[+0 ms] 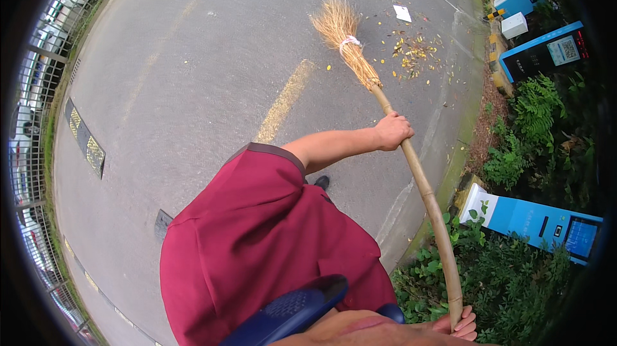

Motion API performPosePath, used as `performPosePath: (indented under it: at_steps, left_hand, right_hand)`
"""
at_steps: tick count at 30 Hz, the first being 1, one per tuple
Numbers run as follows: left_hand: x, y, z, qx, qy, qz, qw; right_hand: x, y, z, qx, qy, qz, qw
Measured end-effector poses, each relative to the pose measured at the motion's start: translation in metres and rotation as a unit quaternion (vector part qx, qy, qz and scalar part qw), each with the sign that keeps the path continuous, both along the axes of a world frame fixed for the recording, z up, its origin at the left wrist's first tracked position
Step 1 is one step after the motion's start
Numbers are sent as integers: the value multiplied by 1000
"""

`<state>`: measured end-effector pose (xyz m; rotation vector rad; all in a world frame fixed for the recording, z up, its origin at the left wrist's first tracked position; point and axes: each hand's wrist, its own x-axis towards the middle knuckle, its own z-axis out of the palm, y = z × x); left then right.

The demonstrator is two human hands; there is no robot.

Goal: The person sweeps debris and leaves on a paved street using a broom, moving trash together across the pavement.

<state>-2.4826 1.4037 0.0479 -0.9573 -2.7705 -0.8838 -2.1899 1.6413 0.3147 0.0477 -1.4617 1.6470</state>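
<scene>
A broom of thin straw-coloured twigs [336, 23], tied with a pale strip of cloth [350, 42], rests on the grey pavement at the upper middle. Its long bamboo handle [430, 196] runs down to the lower right. My left hand [395, 131] is closed around the lower part of this handle, near the twigs. Near the handle's upper end, at the bottom right, my right hand [462, 324] grips it, partly hidden. Yellow and brown fallen leaves [415, 56] lie scattered right of the twigs, with a white piece of paper [402, 13] just above them.
A kerb [450, 167] borders green shrubs [520, 278] at right, where blue machines [523, 220] stand. Across the pavement at left are a black-and-yellow rubber ramp [85, 138] and a metal mesh fence [30, 153] with parked vehicles behind it. A dark shoe [322, 182] shows below my maroon shirt.
</scene>
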Motion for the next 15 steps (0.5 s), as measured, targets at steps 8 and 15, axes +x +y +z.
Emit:
performPosePath:
  at_steps: [8,15]
  left_hand:
    - [83,-181,-42,-99,-69,210,970]
    - [151,-435,-117,-194,-290,483,803]
  right_hand:
    - [-136,1,-96,-182,-43,374,908]
    - [-299,-257,-173,-123,-199,689,686]
